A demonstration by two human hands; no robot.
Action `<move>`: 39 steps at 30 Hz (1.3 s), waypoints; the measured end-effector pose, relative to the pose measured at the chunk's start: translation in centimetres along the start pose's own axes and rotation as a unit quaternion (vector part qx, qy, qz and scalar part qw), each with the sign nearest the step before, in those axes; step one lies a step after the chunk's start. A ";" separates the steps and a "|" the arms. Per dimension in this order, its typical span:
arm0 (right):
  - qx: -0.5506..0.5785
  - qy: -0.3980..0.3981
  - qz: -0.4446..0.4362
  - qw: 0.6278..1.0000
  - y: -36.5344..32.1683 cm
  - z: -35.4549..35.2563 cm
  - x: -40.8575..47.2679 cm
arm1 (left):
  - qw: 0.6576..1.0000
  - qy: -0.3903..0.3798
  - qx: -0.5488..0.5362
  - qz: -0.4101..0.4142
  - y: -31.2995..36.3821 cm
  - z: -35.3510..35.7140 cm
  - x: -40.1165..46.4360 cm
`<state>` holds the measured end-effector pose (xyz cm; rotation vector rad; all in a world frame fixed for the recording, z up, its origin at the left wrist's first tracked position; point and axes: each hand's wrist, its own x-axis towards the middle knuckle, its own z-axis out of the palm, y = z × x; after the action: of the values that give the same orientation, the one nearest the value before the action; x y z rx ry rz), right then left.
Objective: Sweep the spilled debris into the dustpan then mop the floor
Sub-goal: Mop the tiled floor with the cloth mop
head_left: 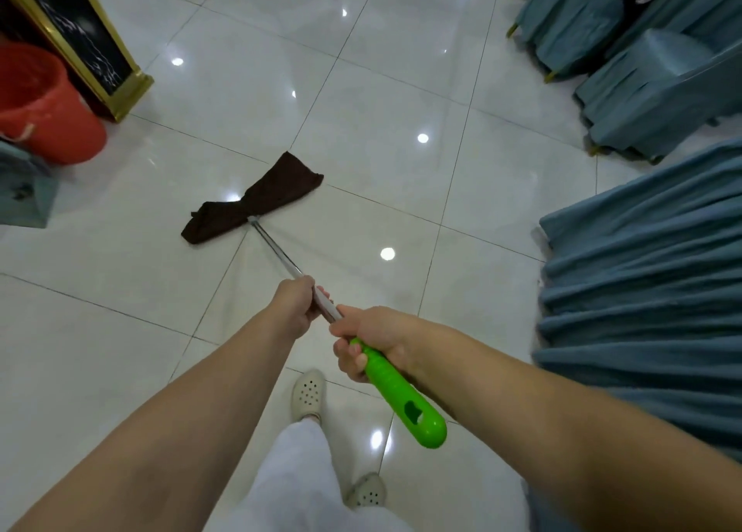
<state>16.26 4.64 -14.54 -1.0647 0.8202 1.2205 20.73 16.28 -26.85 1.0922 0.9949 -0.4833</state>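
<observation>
A mop with a dark brown cloth head [253, 200] lies flat on the glossy white tile floor [381, 101] ahead of me. Its metal shaft [277, 252] runs back toward me and ends in a bright green handle [395, 389]. My left hand [295, 304] grips the metal shaft lower down. My right hand [369, 340] grips the top of the green handle, just behind the left hand. No debris or dustpan shows in view.
A red bucket [44, 105] stands at the left beside a gold-framed black stand [84, 37]. Blue-covered chairs [642, 89] fill the upper right, and a blue pleated tablecloth [642, 290] hangs at the right. My feet in white perforated shoes [308, 395] are below.
</observation>
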 end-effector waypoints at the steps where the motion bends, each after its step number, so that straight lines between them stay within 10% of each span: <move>1: -0.005 0.001 0.002 1.000 1.4 -0.3 -0.8 | 1.000 0.001 0.000 -0.001 -1.3 -0.2 -1.1; 20: -0.075 0.026 0.071 0.994 21.9 -6.1 -16.9 | 0.994 -0.017 -0.052 -0.093 -21.4 -2.2 -21.8; 39: -0.182 0.049 0.052 0.981 10.9 5.6 -11.0 | 0.990 0.019 -0.104 -0.088 -8.5 -7.6 -13.9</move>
<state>3.24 6.53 -4.61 -1.4007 0.7505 1.4513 4.08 17.72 -20.12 0.8333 1.1535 -0.4894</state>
